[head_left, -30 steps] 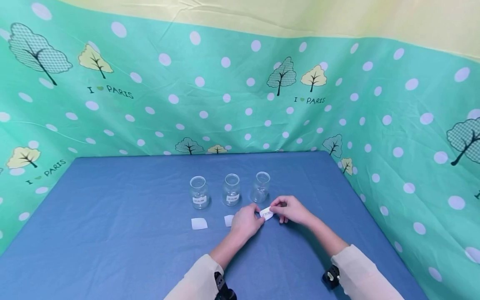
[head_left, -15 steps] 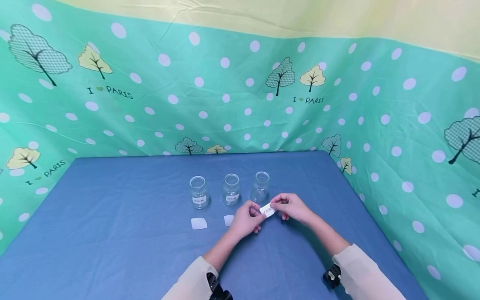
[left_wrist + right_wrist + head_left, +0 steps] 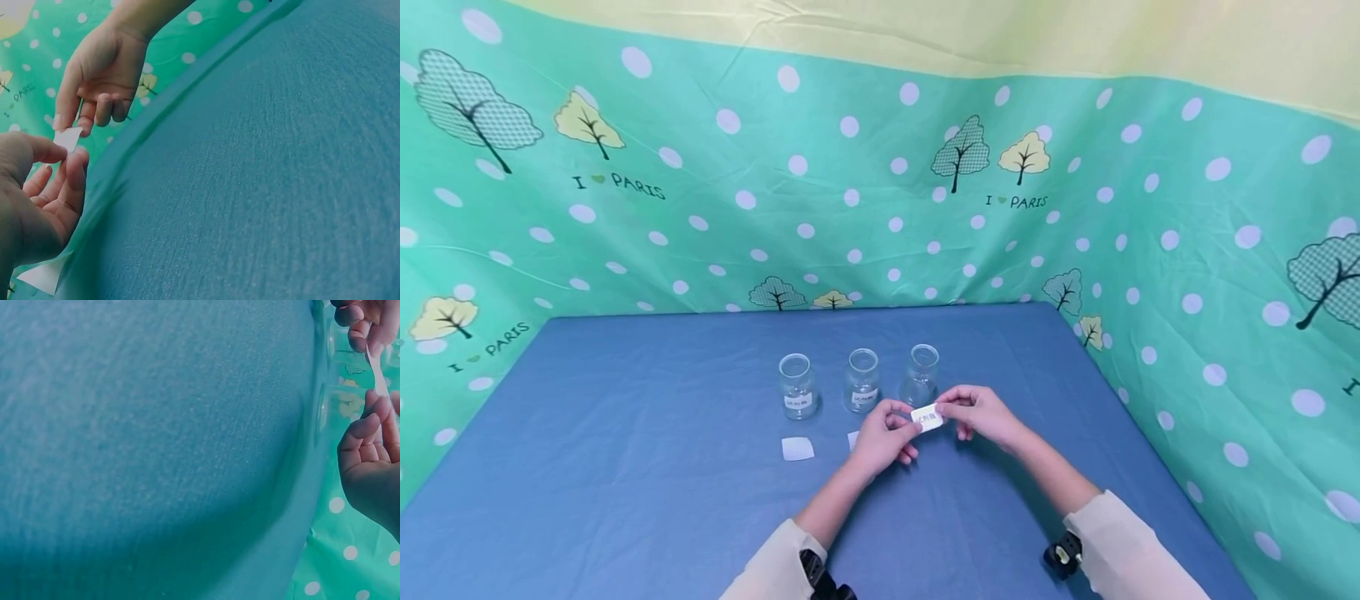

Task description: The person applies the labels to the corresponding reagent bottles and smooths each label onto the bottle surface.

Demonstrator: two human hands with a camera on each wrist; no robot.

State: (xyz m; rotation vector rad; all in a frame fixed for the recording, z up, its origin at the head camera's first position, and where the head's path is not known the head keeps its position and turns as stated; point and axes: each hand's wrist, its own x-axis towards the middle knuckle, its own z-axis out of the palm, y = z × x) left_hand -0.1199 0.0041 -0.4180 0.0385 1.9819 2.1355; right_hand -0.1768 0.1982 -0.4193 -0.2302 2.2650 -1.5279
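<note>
Between my two hands is a white label [image 3: 927, 417] with dark written characters, held above the table in front of the right jar. My left hand [image 3: 880, 439] pinches its left end between thumb and finger. At the other end my right hand [image 3: 987, 416] pinches the right corner. The right glass jar [image 3: 919, 383] shows no label. A white label is stuck on the front of the middle jar [image 3: 862, 379] and another on the left jar [image 3: 797, 385]. In the left wrist view both hands' fingertips meet the label [image 3: 67, 139].
A white paper piece [image 3: 797, 448] lies on the blue table [image 3: 647, 467] before the left jar. A second paper piece [image 3: 852, 440] is partly hidden behind my left hand. Patterned green curtain [image 3: 700, 167] hangs behind the table and along its right side.
Both hands have shifted slightly left with the label, the left hand more so. The label has turned more level, its writing facing up. The jars have stayed put.
</note>
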